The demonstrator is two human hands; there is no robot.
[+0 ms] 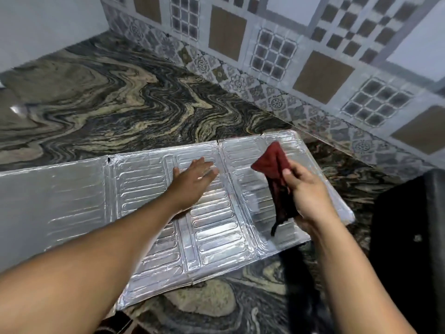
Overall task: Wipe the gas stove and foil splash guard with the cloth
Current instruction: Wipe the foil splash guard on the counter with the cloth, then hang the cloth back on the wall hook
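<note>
The silver foil splash guard lies flat and unfolded on the marbled countertop, its ribbed panels facing up. My left hand rests palm down on the middle panel with fingers spread. My right hand hovers above the right panel and pinches a dark red cloth, which hangs bunched with one corner pointing up and a dark tail dangling toward the foil. A black shape at the right edge, likely the gas stove, is only partly in view.
The swirled grey and tan stone countertop stretches to the left and behind the guard. A patterned tiled wall runs along the back right. A plain grey wall closes the far left corner.
</note>
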